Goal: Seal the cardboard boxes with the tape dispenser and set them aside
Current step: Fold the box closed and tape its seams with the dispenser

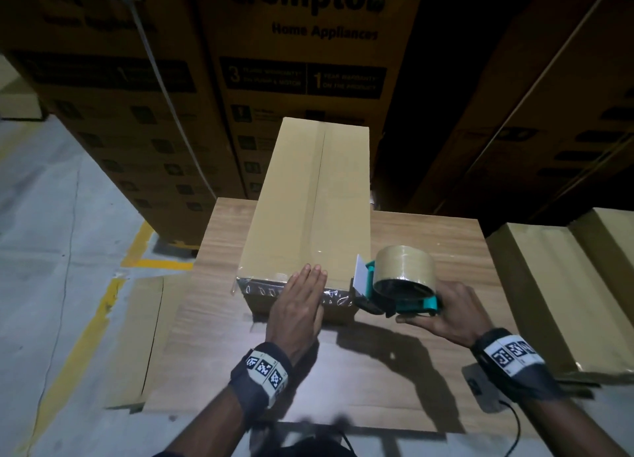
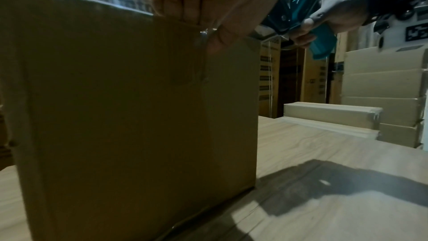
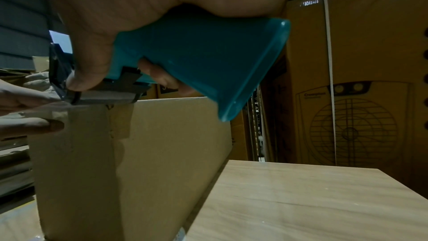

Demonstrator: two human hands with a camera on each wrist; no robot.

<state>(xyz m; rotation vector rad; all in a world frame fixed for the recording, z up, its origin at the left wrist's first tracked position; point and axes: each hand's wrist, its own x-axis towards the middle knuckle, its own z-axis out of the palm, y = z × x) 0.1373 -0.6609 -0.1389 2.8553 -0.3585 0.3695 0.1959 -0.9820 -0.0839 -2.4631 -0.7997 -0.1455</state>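
While left hand (image 1: 297,305) presses flat, fingers straight, on the near top edge of the cardboard box (image 1: 308,196) on the table (image 1: 429,237), right hand (image 1: 435,316) grips tape dispenser (image 1: 398,285) at the box's near right corner.

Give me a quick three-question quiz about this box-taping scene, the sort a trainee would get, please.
1. True or false: the left hand lies flat, fingers straight, on the near end of the cardboard box.
2. What does the right hand hold?
A. a knife
B. the teal tape dispenser
C. a marker
3. Fill in: the box stands on a ______ table.

Key
1. True. The palm presses the near top edge, over the shiny tape there.
2. B. The fingers curl round its handle, and the dispenser's front end sits at the box's near right corner.
3. Wooden. More plain cardboard boxes lie to the right of it.
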